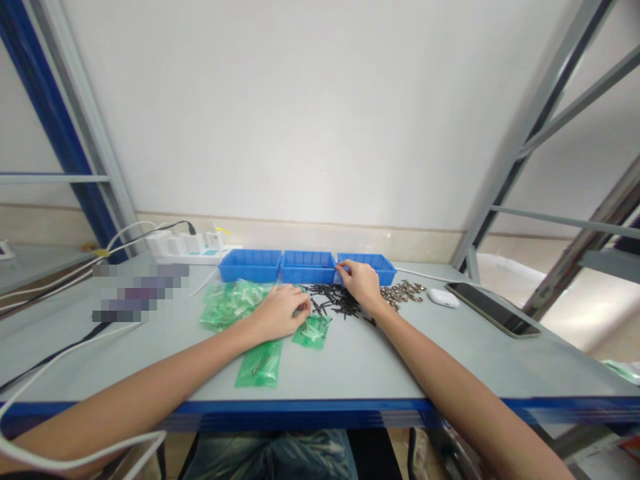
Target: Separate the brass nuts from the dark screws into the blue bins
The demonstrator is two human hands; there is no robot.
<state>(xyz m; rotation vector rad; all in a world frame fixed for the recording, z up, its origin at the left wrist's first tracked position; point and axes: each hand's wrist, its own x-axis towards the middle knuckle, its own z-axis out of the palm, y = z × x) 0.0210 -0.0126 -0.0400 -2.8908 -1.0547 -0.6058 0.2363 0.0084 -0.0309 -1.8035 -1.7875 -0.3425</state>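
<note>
My right hand (361, 283) is above the front wall of the blue bins, its thumb and fingertips pinched on a small dark piece that looks like a black screw. Below it spreads a loose pile of black screws (345, 303). My left hand (283, 311) rests low over the table with its fingers curled inward; anything inside them is hidden. Beside and under it lie green plastic bags (227, 307) with small metal parts. One small green bag (311, 332) sits just right of the left fingers, and another flat bag (259, 365) lies nearer the table's front edge.
Three blue bins, left (250, 267), middle (307, 273) and right (383, 270), stand along the wall. Brass-coloured metal parts (404, 292) lie at the right. Beyond them are a white earphone case (443, 298) and a phone (493, 309). A power strip (193, 257) with cables stands back left.
</note>
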